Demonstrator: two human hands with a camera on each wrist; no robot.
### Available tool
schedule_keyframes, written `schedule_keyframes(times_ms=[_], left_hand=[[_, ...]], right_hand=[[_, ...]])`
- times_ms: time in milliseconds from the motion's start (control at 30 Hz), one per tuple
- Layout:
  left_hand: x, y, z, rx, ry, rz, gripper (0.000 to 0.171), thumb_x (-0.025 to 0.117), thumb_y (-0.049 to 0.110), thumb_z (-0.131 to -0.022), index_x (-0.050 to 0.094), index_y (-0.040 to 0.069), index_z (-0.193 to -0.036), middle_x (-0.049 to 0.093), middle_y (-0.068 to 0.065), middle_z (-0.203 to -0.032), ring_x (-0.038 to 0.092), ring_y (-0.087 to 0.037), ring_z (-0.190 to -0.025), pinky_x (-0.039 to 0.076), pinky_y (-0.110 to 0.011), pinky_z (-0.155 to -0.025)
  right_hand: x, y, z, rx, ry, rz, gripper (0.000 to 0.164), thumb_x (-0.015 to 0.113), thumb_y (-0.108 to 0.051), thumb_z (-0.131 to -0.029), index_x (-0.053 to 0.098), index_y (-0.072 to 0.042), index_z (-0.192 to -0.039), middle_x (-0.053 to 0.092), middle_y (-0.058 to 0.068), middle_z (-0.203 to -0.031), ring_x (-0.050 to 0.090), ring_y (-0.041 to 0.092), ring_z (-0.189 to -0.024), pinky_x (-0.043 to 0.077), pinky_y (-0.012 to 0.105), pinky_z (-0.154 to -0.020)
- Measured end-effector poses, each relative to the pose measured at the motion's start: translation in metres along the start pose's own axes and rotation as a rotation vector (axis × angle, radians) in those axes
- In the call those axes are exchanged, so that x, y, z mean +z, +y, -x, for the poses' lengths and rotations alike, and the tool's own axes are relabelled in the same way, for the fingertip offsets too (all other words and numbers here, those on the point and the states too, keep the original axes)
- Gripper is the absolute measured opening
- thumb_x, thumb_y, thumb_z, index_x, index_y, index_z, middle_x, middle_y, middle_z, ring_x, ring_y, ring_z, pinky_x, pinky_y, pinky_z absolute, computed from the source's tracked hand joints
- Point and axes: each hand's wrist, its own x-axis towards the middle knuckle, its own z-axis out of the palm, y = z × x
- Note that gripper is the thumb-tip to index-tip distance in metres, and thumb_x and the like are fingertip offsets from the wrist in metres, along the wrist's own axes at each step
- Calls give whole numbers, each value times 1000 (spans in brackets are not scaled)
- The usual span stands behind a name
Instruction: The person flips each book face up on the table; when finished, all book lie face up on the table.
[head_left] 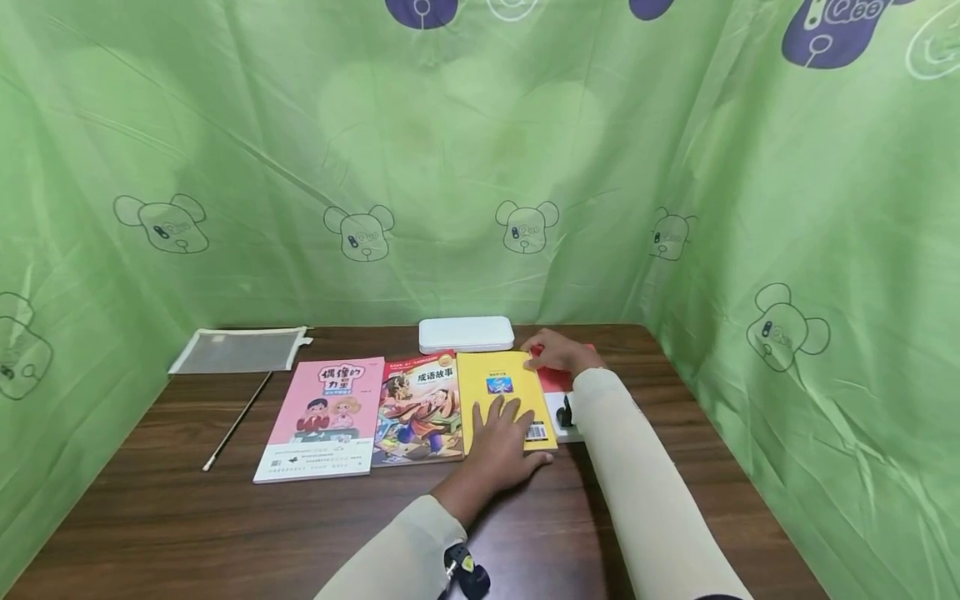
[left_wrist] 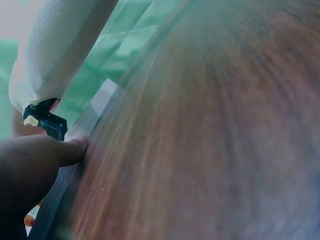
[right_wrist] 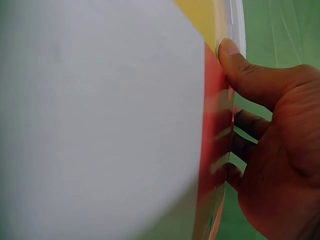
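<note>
My left hand [head_left: 498, 446] lies with fingers spread on a yellow book [head_left: 517, 371]. In the left wrist view, its thumb [left_wrist: 75, 148] touches the book's near edge. My right hand [head_left: 566, 352] is at the far edge of a red and white book [head_left: 553, 381], beside the yellow one. The right wrist view shows its thumb [right_wrist: 231, 50] where yellow meets red and its fingers [right_wrist: 245, 122] against the red edge. My right forearm hides part of this book. To the left lie a comic-style storybook [head_left: 420, 408] and a pink book [head_left: 322, 417], all four in a row.
Behind the row sits a white case [head_left: 466, 333]. A mesh zip pouch [head_left: 240, 348] and a thin stick [head_left: 238, 421] lie at the left. Green printed cloth [head_left: 450, 150] surrounds the dark wooden table [head_left: 300, 533] at the back and sides.
</note>
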Motion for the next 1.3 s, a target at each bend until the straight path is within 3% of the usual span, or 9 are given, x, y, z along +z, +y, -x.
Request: schedule_keyframes(times_ms=[333, 600, 800, 1000, 1167, 1300], left_hand=[[-1, 2, 1, -3, 39, -2, 74, 73, 70, -94, 65, 20, -148, 56, -11, -161, 45, -41, -156, 32, -81, -122], [1, 2, 1, 22, 40, 18, 70, 70, 68, -98, 65, 19, -148, 55, -13, -162, 45, -43, -156, 31, -83, -121], [-2, 3, 1, 20, 70, 36, 68, 71, 64, -98, 64, 19, -149, 55, -13, -162, 45, -43, -155, 33, -83, -120], [-6, 4, 3, 34, 113, 92, 68, 69, 61, -101, 61, 17, -152, 54, -15, -163, 46, -44, -155, 36, -84, -118], [-11, 7, 4, 45, 148, 159, 67, 67, 56, -104, 57, 13, -155, 52, -18, -164, 45, -45, -156, 38, -82, -118], [-14, 7, 3, 49, 157, 210, 68, 65, 54, -106, 53, 11, -158, 50, -19, -165, 44, -45, -157, 40, -78, -119]], right_hand=[[1, -3, 1, -9, 4, 13, 44, 79, -36, -101, 72, -23, -142, 40, 15, -170, 46, 39, -141, 44, 59, -122], [4, -2, -2, -20, 11, -21, 40, 78, -31, -101, 72, -16, -138, 55, 14, -150, 52, 33, -131, 50, 52, -113], [1, -6, 1, -81, 31, -50, 39, 75, -31, -102, 72, -12, -136, 62, 15, -140, 55, 33, -126, 49, 55, -114], [-5, -11, 4, -94, 32, -113, 36, 75, -30, -102, 72, -11, -132, 67, 14, -133, 59, 31, -123, 51, 55, -114], [-11, -16, 5, -156, 78, -110, 33, 76, -28, -100, 73, -9, -128, 70, 14, -132, 61, 31, -123, 49, 57, -117], [-17, -21, 8, -200, 85, -171, 29, 74, -24, -102, 72, -7, -125, 72, 15, -129, 65, 32, -118, 51, 57, -116]])
